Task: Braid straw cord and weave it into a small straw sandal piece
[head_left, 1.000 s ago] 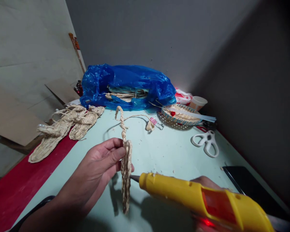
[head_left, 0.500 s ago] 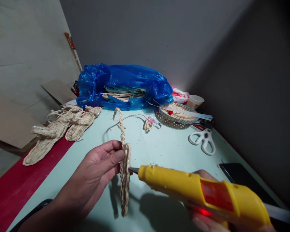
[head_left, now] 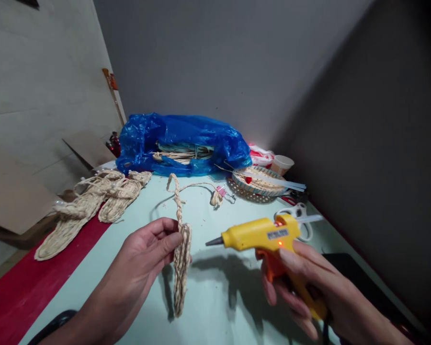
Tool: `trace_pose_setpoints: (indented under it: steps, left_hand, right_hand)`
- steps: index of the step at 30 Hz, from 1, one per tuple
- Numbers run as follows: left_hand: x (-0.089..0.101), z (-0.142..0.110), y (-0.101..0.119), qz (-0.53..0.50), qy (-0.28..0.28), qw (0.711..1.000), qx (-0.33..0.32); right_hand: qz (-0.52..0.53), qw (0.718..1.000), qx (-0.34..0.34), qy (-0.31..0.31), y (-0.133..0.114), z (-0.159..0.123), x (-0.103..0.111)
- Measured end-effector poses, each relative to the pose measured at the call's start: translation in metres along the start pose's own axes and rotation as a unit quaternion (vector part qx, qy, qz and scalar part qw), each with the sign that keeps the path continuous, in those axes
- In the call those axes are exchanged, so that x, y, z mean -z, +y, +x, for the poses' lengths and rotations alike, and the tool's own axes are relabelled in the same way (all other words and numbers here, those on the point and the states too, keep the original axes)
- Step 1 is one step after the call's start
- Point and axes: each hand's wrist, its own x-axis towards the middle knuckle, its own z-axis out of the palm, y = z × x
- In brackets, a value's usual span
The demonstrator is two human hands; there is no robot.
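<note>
Between thumb and fingers, my left hand (head_left: 143, 261) pinches a flat coiled piece of braided straw (head_left: 182, 273), held upright on its edge above the table. From its top a loose straw braid (head_left: 178, 206) rises and loops back, trailing to a pink binder clip (head_left: 221, 191) on the table. My right hand (head_left: 305, 278) is wrapped round the handle of a yellow hot glue gun (head_left: 258, 235), its small light glowing. The dark nozzle points left at the straw piece, a short gap away from it. A translucent glue stick juts from the gun's back.
Woven straw sandals (head_left: 77, 211) lie at the left. A blue plastic bag (head_left: 187, 129) of straw stands at the back. Towards the right are a shallow woven basket (head_left: 262, 182) with glue sticks, a paper cup (head_left: 282, 164), white scissors (head_left: 303, 230) and a dark flat object (head_left: 348, 268).
My right hand has drawn the glue gun's nozzle off the straw piece, back to the right, and turned the gun so its side shows. My left hand keeps its pinch.
</note>
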Motion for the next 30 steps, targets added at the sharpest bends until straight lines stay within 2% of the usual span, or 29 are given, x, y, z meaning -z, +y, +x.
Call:
trace_pose_setpoints:
  steps: [2,7,11,13,15,17,21,23,28,30]
  left_hand:
    - [0.001,-0.001,-0.002,0.025,0.009,0.999,-0.026]
    - [-0.003,-0.007,0.004,0.059,0.012,0.995,-0.083]
    - [-0.006,-0.012,0.008,0.111,0.04,0.984,-0.137]
    - [-0.008,-0.014,0.006,0.124,0.063,0.977,-0.161]
    - [-0.01,-0.016,0.005,0.132,0.077,0.971,-0.183]
    - [-0.012,-0.018,0.004,0.148,0.063,0.971,-0.177]
    - [-0.016,-0.024,0.002,0.171,0.038,0.969,-0.175]
    - [-0.017,-0.028,0.0,0.169,0.023,0.969,-0.181]
    - [-0.019,-0.034,-0.005,0.202,-0.047,0.966,-0.154]
    - [-0.018,-0.034,-0.005,0.219,-0.069,0.963,-0.144]
  right_hand:
    - [-0.007,0.999,0.031,-0.01,-0.006,0.012,0.007]
    - [-0.064,0.996,0.0,-0.062,0.001,0.034,0.025]
    - [-0.122,0.988,-0.031,-0.093,0.01,0.038,0.027]
    - [-0.159,0.983,-0.041,-0.087,0.009,0.035,0.026]
    - [-0.206,0.976,-0.042,-0.053,0.005,0.03,0.024]
    - [-0.265,0.964,-0.019,0.02,0.0,0.025,0.023]
    - [-0.34,0.916,0.087,0.195,-0.017,0.015,0.013]
    - [-0.329,0.906,0.141,0.225,-0.027,0.014,0.0]
    - [-0.224,0.94,0.228,0.117,-0.048,0.022,-0.037]
    - [-0.126,0.961,0.239,0.057,-0.052,0.028,-0.045]
